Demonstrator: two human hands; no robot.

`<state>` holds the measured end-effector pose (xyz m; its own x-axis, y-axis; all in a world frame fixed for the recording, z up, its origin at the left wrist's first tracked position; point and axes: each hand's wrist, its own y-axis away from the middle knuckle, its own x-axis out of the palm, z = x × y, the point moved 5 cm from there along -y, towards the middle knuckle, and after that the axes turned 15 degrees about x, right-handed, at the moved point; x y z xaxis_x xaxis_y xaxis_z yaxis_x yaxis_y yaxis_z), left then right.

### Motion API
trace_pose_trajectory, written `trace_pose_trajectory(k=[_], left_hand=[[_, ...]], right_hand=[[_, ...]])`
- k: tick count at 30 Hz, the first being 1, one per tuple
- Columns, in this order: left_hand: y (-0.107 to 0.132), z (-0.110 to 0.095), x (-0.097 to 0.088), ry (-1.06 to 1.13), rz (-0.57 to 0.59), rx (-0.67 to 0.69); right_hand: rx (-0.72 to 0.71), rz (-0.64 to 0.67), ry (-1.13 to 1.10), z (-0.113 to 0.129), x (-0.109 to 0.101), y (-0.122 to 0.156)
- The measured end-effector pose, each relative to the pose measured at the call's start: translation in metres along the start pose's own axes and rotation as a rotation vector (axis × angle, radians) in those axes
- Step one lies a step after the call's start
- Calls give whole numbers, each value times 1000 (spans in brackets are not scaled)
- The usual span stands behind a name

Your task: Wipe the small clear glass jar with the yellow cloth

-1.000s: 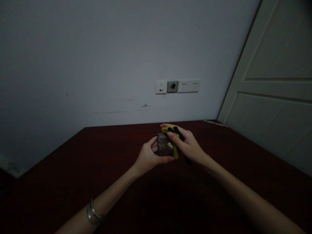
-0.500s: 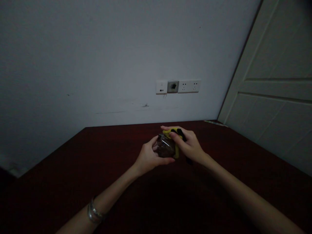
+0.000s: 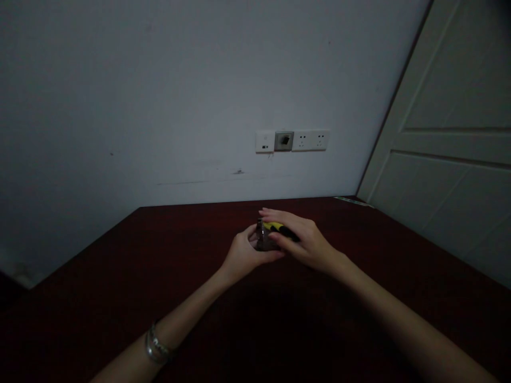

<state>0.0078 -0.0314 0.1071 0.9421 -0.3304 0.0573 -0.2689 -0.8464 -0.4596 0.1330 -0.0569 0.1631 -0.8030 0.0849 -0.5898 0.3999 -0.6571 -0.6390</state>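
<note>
Both my hands meet over the middle of a dark red table (image 3: 120, 276). My left hand (image 3: 242, 255) is curled round a small brownish, shiny block (image 3: 264, 242) and holds it from the left. My right hand (image 3: 305, 243) lies over the top of it, fingers wrapped on a yellow and black object (image 3: 277, 228) pressed against the block. Most of both objects is hidden by my fingers. A silver bracelet (image 3: 155, 348) sits on my left wrist.
A pale wall rises behind the table with a row of sockets and a switch (image 3: 292, 141). A white panelled door (image 3: 451, 138) stands at the right. A thin flat strip (image 3: 351, 200) lies at the table's far right corner.
My right hand has tipped forward and down over the block, so the yellow and black object now lies flatter and lower. The left hand has stayed in place.
</note>
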Motion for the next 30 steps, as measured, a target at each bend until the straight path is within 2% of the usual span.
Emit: trace_pose_trajectory(k=[6, 9, 11, 16, 20, 23, 26, 30], left_hand=[[5, 1, 7, 43, 44, 32], [5, 0, 7, 46, 53, 22], [5, -1, 7, 51, 42, -12], [3, 0, 5, 116, -33, -95], [3, 4, 2, 118, -78, -109], [2, 2, 0, 105, -96, -61], [2, -2, 3, 86, -59, -56], [5, -8, 10, 77, 25, -36]], right_hand=[[260, -5, -185, -15, -7, -9], [314, 1, -217, -17, -5, -10], [272, -30, -183, -14, -5, -8], [50, -87, -64, 0, -2, -1], [-129, -26, 96, 14, 2, 4], [-170, 32, 117, 18, 2, 4], [-95, 38, 18, 13, -3, 0], [150, -32, -185, -3, -12, -7]])
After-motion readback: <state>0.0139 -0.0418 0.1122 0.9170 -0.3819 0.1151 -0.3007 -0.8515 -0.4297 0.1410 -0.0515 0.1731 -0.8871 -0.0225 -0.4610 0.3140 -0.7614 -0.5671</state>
